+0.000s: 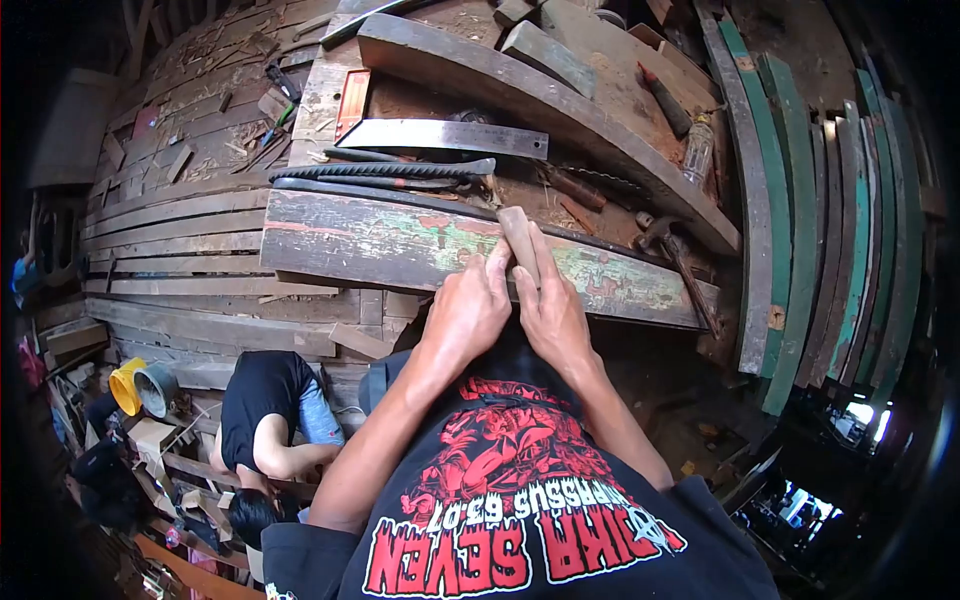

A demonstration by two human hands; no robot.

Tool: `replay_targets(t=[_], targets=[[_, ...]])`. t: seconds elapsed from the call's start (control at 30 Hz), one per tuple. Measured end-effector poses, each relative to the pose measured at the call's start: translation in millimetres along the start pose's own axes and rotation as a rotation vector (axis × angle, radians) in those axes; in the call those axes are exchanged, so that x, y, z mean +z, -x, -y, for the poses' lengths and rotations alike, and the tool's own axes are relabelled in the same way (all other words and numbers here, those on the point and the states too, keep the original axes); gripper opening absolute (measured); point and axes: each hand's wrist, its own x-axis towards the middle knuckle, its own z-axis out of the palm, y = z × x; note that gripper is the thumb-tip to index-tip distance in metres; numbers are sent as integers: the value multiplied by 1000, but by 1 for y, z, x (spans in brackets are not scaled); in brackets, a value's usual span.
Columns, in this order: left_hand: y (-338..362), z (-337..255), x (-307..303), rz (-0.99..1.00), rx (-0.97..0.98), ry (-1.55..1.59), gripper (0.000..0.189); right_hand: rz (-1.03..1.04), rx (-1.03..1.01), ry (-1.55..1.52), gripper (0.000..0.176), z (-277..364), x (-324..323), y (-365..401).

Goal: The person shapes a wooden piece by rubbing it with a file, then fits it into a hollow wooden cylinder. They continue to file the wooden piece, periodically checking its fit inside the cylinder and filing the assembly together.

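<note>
A small wooden piece [519, 240] stands between my two hands, over a long plank [370, 232] with worn green paint. My left hand [468, 308] has its fingers pressed to one side of the piece. On its other side, my right hand [552, 312] is closed round it. Just beyond the plank lie a twisted metal bar [390, 172] and a steel square [450, 135] with an orange handle [353, 97]. A hammer [685, 265] rests across the plank's right end.
A curved beam [560, 105] crosses the workbench behind the tools. Green and grey boards [790, 230] stand in a row at the right. A person in a black shirt [262, 400] bends down at the lower left, near a yellow bucket [127, 387].
</note>
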Motion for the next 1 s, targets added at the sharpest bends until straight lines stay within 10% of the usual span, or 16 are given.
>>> replay_targets(t=[1.0], targets=[[6,6,27,-197,-138,126,42,229,-58,80,53,14,-3,-38]])
